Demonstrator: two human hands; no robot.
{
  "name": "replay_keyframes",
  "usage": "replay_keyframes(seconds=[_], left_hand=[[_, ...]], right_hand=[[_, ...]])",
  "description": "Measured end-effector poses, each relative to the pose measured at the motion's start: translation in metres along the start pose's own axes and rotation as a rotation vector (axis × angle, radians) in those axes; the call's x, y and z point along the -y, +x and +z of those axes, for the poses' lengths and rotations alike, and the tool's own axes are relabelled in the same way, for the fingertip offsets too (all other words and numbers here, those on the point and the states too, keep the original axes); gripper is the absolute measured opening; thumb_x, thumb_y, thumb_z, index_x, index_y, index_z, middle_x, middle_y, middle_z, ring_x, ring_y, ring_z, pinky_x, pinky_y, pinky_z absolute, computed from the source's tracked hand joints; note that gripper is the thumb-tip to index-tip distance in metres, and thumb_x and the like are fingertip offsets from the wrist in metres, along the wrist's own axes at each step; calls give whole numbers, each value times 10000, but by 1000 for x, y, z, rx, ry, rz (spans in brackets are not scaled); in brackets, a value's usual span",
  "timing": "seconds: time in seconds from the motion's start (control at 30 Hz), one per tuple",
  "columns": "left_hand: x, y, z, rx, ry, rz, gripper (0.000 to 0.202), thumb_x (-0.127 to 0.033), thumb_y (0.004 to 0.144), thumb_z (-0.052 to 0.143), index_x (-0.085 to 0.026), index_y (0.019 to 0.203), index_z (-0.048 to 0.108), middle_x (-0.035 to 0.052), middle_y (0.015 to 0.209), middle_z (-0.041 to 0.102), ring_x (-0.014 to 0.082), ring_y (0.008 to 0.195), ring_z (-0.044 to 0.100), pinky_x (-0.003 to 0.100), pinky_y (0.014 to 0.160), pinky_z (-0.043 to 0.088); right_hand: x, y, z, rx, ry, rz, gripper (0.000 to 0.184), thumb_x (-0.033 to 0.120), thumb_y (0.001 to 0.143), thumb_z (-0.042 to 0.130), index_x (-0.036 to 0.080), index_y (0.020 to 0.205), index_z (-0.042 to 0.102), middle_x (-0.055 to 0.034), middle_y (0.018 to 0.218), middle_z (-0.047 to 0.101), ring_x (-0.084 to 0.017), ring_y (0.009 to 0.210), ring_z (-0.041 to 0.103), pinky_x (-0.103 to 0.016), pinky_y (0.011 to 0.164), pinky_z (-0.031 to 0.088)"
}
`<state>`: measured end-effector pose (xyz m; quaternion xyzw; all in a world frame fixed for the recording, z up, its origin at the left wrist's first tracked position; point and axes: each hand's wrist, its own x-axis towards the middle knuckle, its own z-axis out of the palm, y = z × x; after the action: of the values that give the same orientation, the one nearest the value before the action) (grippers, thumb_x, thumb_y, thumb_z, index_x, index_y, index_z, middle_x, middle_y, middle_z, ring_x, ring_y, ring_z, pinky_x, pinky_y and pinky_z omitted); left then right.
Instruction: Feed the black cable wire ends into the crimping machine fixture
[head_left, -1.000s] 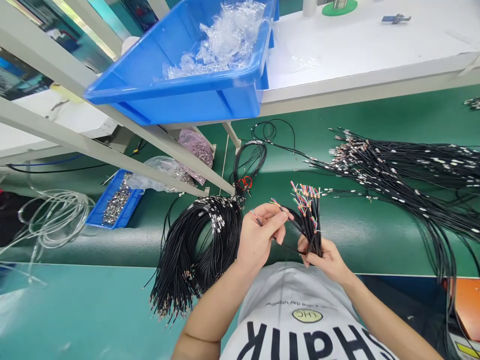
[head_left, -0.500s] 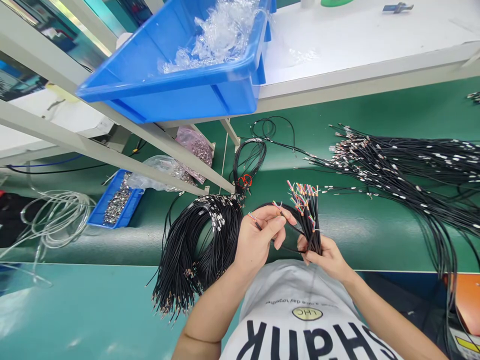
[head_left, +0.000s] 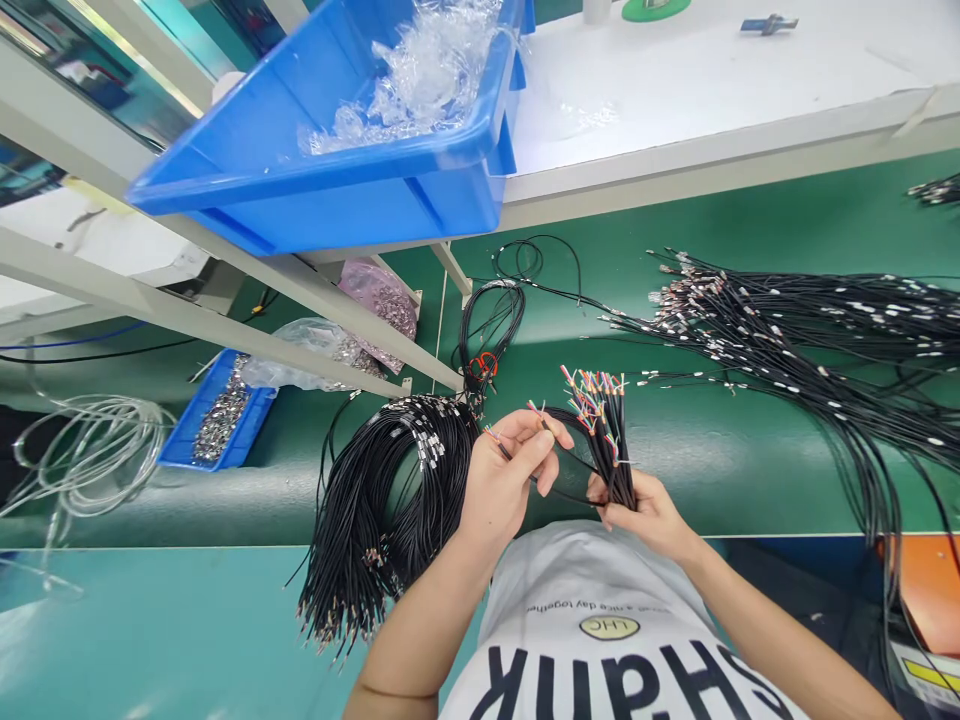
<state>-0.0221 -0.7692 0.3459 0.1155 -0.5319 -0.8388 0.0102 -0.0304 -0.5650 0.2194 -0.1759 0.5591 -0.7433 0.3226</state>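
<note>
My right hand (head_left: 641,515) is closed around an upright bundle of black cables (head_left: 616,465), whose stripped ends fan out above it in thin coloured wires. To its left, my left hand (head_left: 506,480) pinches black cable ends (head_left: 546,424) with small coloured wires sticking out past the fingers. A black cable loops between the two hands. Just left of my left hand lies a large coiled heap of black cables (head_left: 390,500) with white labels along its top. How many cables the left hand holds is partly hidden by its fingers.
A blue bin (head_left: 322,200) of clear plastic scraps stands on the white shelf (head_left: 675,120). Red-handled scissors (head_left: 484,367) lie by a small cable coil. A long pile of labelled black cables (head_left: 795,330) spreads right. A small blue tray (head_left: 247,430) holds metal parts, near clear tubing (head_left: 97,450).
The whole view has shifted slightly, so the bench and hands appear a little further left. Both hands keep the same grip on the cables.
</note>
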Motion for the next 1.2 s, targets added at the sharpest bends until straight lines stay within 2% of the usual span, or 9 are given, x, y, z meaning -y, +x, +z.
replay_keyframes(seconds=[0.13, 0.33, 0.53, 0.67, 0.8, 1.03, 1.2], left_hand=[[0, 2, 2, -18, -39, -46, 189, -281, 855, 672, -156, 789, 546, 11, 790, 636, 27, 447, 443, 190, 446, 296], [10, 3, 10, -78, 15, -99, 251, -267, 734, 807, -160, 779, 584, -52, 643, 516, 41, 517, 432, 162, 462, 349], [21, 2, 16, -31, 73, -118, 237, -270, 772, 797, -151, 726, 598, -47, 604, 559, 47, 508, 517, 168, 506, 422], [21, -1, 16, -68, 119, -91, 210, -264, 776, 796, -152, 734, 623, -35, 623, 600, 63, 521, 561, 184, 530, 454], [21, -2, 14, -61, 156, -46, 162, -265, 803, 772, -149, 775, 662, -16, 651, 619, 76, 548, 563, 205, 556, 457], [20, -4, 12, 11, 151, -15, 127, -254, 847, 724, -132, 843, 691, 26, 783, 674, 80, 575, 567, 226, 575, 457], [19, -4, 10, 45, 120, -12, 107, -237, 880, 685, -131, 873, 692, 34, 846, 678, 78, 583, 575, 240, 606, 468]], right_hand=[[-4, -1, -2, -14, -46, 5, 190, 296, 840, 740, 188, 995, 728, -78, 976, 644, -148, 693, 595, -280, 615, 529], [-8, -3, -2, -12, -89, 5, 222, 306, 841, 743, 197, 1034, 743, -73, 968, 662, -153, 712, 606, -295, 674, 549], [-1, 0, 2, -15, -58, -3, 216, 283, 840, 750, 201, 1039, 730, -41, 915, 643, -122, 664, 583, -273, 659, 535], [0, 1, 1, -22, -59, 8, 227, 300, 827, 764, 186, 1020, 728, -30, 832, 630, -132, 663, 576, -298, 695, 545], [-1, 1, -1, -15, 24, 24, 222, 306, 839, 753, 188, 1024, 723, -36, 853, 633, -127, 647, 570, -281, 637, 538], [-7, 2, -4, -8, 80, -47, 202, 241, 853, 743, 215, 1051, 713, -27, 927, 642, -97, 647, 566, -241, 616, 509], [-7, 3, -5, -1, 79, -43, 193, 224, 854, 741, 207, 1044, 709, -23, 897, 633, -100, 643, 564, -238, 602, 504]])
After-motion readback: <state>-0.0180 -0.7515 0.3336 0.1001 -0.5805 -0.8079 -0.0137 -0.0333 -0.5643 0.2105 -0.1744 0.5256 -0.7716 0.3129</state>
